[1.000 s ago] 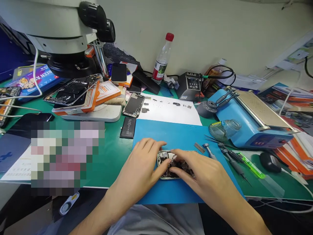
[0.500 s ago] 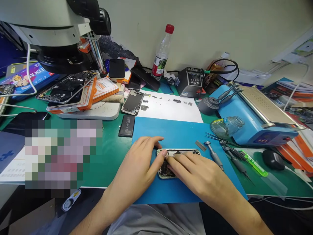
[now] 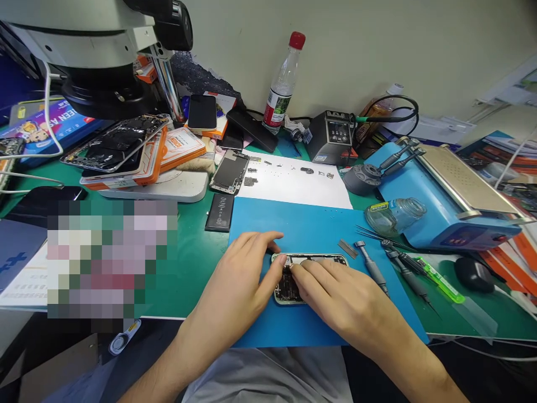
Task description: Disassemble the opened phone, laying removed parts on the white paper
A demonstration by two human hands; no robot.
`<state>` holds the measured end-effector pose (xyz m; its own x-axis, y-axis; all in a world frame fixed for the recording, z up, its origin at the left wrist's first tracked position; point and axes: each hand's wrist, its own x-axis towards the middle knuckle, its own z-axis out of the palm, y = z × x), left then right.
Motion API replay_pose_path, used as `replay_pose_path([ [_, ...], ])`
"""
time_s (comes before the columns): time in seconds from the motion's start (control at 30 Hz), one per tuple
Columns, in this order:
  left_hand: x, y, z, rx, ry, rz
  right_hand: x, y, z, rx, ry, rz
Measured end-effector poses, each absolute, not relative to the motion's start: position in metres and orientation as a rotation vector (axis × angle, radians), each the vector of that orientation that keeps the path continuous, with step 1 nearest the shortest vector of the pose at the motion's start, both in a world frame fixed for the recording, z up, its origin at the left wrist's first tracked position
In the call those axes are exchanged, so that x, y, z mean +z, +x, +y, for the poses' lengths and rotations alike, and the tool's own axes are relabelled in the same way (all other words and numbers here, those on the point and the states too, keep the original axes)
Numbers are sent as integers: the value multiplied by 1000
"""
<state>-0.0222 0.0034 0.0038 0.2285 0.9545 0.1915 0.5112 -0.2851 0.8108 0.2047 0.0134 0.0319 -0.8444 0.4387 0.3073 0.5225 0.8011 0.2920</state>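
Observation:
An opened phone body [image 3: 289,280] with its inner parts bared lies on a blue work mat [image 3: 306,229] in front of me. My left hand [image 3: 241,277] rests on the mat at the phone's left end, thumb and fingers pressed against its frame. My right hand [image 3: 335,299] lies over the phone's right half, its fingertips pressed down together on the parts inside. Most of the phone is hidden under my right hand.
Screwdrivers [image 3: 371,268], tweezers [image 3: 373,235] and a green tool [image 3: 440,280] lie right of the mat. A phone battery [image 3: 219,212], a white sheet with small parts [image 3: 293,182], a glass jar [image 3: 394,215], a blue machine [image 3: 444,196], a bottle [image 3: 283,87] and a microscope [image 3: 92,50] stand behind.
My right fingers slid left across the phone's inside and uncovered its top right edge. My left hand stayed at the left end. The view shifted slightly.

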Motion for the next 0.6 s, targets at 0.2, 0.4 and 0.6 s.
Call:
replay_pose_path([
  [0.2, 4, -22, 4, 945, 1904, 1348, 31, 205, 16, -480, -777, -2749],
  [0.4, 3, -22, 3, 932, 1904, 1347, 34, 203, 19, -357, -799, -2729],
  [0.6, 2, -22, 3, 962, 1911, 1342, 38, 203, 17, -297, -813, -2706],
])
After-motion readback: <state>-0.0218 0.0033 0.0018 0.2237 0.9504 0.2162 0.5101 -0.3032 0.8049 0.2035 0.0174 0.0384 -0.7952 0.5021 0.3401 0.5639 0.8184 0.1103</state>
